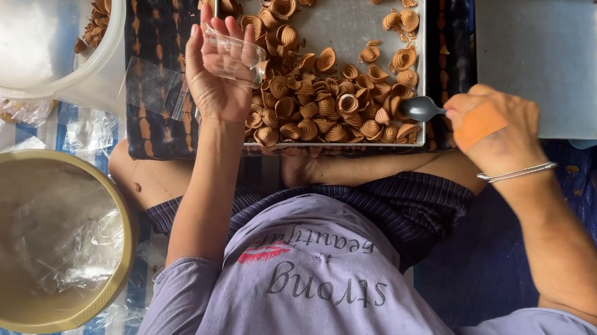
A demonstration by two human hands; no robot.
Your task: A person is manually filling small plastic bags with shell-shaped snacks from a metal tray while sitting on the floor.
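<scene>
Left hand gripping clear bag, right hand fisted, spoon handle hidden

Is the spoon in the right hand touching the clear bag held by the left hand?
Apart. The head view shows the spoon in the right hand, with many snacks between it and the clear bag in the left hand.

The far middle of the metal tray lies bare, an open patch between the scattered brown spiral snacks, which pile thickly along its near edge. The left hand, closed on a small clear bag, blocks the tray's left rim; the right hand with its spoon fills the gap beside the right rim. The second tray offers a bare bottom. A white bucket and a tan bowl crowd the left side.
</scene>
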